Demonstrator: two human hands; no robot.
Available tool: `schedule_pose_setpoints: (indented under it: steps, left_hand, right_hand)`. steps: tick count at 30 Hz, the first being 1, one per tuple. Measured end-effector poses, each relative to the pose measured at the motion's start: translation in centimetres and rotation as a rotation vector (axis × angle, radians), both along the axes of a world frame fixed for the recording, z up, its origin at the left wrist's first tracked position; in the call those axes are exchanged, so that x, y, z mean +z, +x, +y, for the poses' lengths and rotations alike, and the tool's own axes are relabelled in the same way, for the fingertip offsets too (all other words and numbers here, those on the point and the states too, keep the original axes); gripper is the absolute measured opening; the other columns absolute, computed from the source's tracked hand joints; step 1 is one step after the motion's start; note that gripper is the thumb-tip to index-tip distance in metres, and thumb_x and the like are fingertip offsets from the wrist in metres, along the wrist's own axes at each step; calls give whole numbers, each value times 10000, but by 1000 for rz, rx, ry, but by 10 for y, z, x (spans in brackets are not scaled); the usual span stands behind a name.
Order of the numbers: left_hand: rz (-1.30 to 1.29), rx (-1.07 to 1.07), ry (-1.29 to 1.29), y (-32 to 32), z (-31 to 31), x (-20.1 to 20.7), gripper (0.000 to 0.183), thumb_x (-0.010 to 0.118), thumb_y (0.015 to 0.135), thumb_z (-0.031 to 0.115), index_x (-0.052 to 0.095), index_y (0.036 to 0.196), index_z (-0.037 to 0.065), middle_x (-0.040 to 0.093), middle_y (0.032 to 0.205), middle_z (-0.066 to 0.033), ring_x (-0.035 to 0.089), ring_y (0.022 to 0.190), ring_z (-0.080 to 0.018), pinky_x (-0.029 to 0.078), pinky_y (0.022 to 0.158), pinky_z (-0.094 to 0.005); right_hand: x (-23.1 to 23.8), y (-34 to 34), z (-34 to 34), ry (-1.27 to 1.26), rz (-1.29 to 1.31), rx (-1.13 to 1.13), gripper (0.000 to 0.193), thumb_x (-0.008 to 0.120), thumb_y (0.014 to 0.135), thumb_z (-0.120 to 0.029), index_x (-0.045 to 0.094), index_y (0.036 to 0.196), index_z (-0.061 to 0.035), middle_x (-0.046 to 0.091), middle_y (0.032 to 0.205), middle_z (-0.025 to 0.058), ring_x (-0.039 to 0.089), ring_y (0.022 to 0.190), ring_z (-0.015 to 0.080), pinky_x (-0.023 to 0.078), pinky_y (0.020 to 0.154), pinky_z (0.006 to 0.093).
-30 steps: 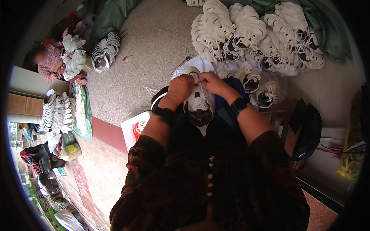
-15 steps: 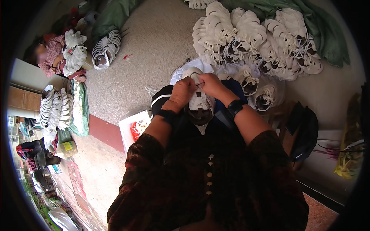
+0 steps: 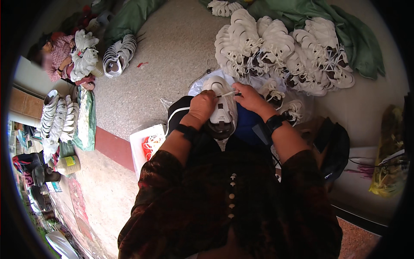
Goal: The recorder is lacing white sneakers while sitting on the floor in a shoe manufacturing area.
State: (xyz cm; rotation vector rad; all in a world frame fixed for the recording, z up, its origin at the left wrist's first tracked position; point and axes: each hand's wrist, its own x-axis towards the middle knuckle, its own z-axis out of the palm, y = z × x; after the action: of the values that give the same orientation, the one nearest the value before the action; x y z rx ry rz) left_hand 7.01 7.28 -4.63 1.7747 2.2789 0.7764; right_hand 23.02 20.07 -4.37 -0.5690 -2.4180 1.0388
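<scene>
A white shoe upper with a dark brown opening rests on my lap, its toe pointing away from me. Across its front runs a white shoelace, stretched between my two hands. My left hand, at the upper's left edge, is closed with the fingertips pinching one part of the lace. On the other side my right hand pinches the lace between thumb and fingers, just off the upper's right edge. Small dark bits show beside both sets of fingertips; what they are is too small to tell.
Piles of white laced shoe uppers lie ahead on the right beside green sacking. A white box with laces stands left of my lap. Nested uppers lie farther left, near another person holding a stack.
My right hand has moved right, away from my left hand, and a longer stretch of white lace now shows between them. The left hand stays near the upper's left edge.
</scene>
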Motion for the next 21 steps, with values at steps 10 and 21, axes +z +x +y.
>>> schedule_pose_setpoints:
  steps: [10, 21]
  left_hand:
    - [-216, -158, -78, -59, -25, 14, 115, 624, 743, 142, 662, 777, 39, 627, 676, -117, 602, 618, -200, 477, 608, -309]
    - [-560, 391, -174, -199, -203, 91, 67, 654, 730, 114, 668, 738, 49, 529, 552, 17, 421, 468, -49, 308, 422, -199]
  right_hand:
    - [7, -5, 5, 635, -246, -30, 23, 528, 683, -59, 548, 692, -53, 575, 630, 154, 586, 643, 344, 463, 588, 436]
    - [135, 334, 200, 803, -705, -1258, 196, 420, 812, -180, 581, 842, -72, 615, 886, 174, 585, 846, 362, 466, 705, 458]
